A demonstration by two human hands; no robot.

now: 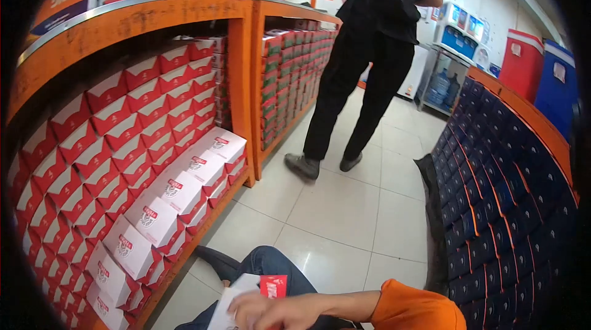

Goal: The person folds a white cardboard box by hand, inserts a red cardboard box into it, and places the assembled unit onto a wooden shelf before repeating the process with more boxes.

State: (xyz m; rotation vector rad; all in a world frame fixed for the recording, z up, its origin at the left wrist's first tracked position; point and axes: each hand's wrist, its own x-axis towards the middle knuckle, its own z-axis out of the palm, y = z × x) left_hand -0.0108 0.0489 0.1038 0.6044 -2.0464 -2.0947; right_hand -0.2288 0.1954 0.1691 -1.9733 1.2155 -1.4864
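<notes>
At the bottom of the head view, a white and red cardboard box (247, 282) is tilted over my lap, and its lower part is cut off by the frame edge. My right hand (277, 313) reaches in from the orange sleeve (411, 306), its fingers bent over the box and closed against it. Below the knuckles the grip is partly out of frame. My left hand does not show. To the left, similar white and red boxes (148, 216) lie in a stepped row in front of a tall stack (101, 164) under the counter.
A person in black (375, 53) stands ahead on the tiled floor (335, 213), back turned. Dark blue boxes (505, 207) form a wall on the right. An orange-framed counter (239, 96) runs along the left. Red (520, 59) and blue (559, 84) coolers stand at the back right.
</notes>
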